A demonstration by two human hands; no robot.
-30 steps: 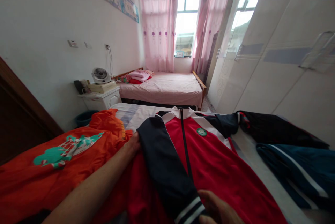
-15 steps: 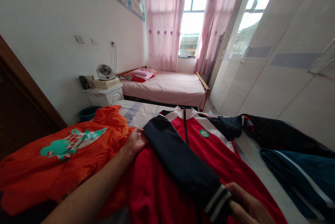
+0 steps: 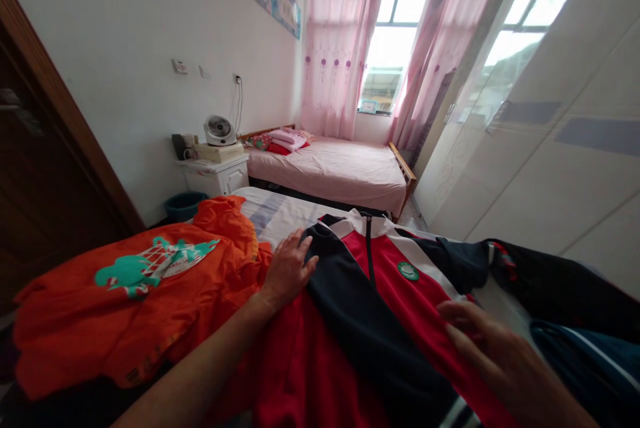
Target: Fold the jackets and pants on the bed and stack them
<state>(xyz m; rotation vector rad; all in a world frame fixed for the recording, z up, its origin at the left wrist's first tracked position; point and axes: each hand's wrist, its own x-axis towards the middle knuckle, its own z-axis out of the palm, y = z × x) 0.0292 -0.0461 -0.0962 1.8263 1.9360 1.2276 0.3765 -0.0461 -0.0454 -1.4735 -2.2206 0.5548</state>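
Note:
A red jacket [image 3: 400, 308] with navy sleeves, a white collar and a green badge lies zipped and face up on the near bed [image 3: 280, 215]. One navy sleeve [image 3: 370, 335] is folded diagonally across its front. My left hand [image 3: 289, 269] rests flat with spread fingers on the jacket's shoulder, beside the sleeve's top. My right hand [image 3: 495, 355] lies open, palm down, on the red chest panel at lower right, with nothing in its grip.
An orange garment [image 3: 125, 301] with a teal print lies left of the jacket. Dark navy clothes [image 3: 575, 308] lie at the right. Beyond are a pink bed [image 3: 345, 171], a white nightstand [image 3: 216, 175] with a small fan [image 3: 219, 129], a teal bin [image 3: 183, 205], wardrobe doors [image 3: 550, 148] and a brown door [image 3: 40, 168].
My right hand has let go of the sleeve cuff and moved up and right onto the red chest. My left hand has opened flat on the shoulder. The view has shifted right.

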